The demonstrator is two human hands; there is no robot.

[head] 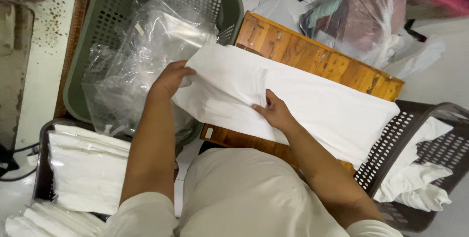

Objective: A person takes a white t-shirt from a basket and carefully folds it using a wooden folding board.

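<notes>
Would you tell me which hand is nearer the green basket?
Left. The left hand grips the white cloth beside the green basket; the right hand presses mid-cloth, farther away.

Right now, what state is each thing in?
White cloth: spread flat across the wooden table.
Left hand: gripping the cloth's left edge.
Right hand: pressing on the cloth.
Green basket: full of clear plastic bags.
Dark basket: holds crumpled white cloths.

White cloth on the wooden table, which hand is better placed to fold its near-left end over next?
Probably the left hand: it already grips the white cloth at its left end, while the right hand presses flat mid-cloth, holding it against the wooden table.
</notes>
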